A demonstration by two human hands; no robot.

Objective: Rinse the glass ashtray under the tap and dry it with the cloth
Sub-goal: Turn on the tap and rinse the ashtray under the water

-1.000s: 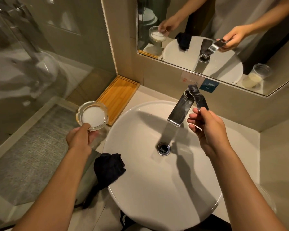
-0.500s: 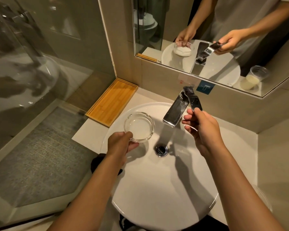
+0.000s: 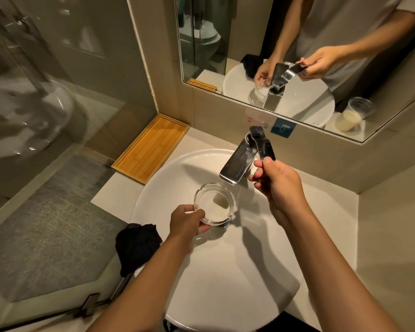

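Over the white basin (image 3: 225,271) at frame centre, the left hand (image 3: 186,222) pinches the glass ashtray (image 3: 215,203) below the tap (image 3: 237,165), so the right hand (image 3: 277,185), gripping the lever (image 3: 264,146), should open gently to avoid splashing.

Dim warm light, hard shadows, edges warped

The ashtray (image 3: 214,203) sits over the sink (image 3: 225,271), just below the tap (image 3: 237,165) spout, held at its near rim by the left hand (image 3: 186,221). The right hand (image 3: 279,185) is on the tap lever, right of the spout. The cloth (image 3: 137,245) lies on the sink's left edge, and a tray (image 3: 151,147) lies on the tabletop (image 3: 331,212) behind it.
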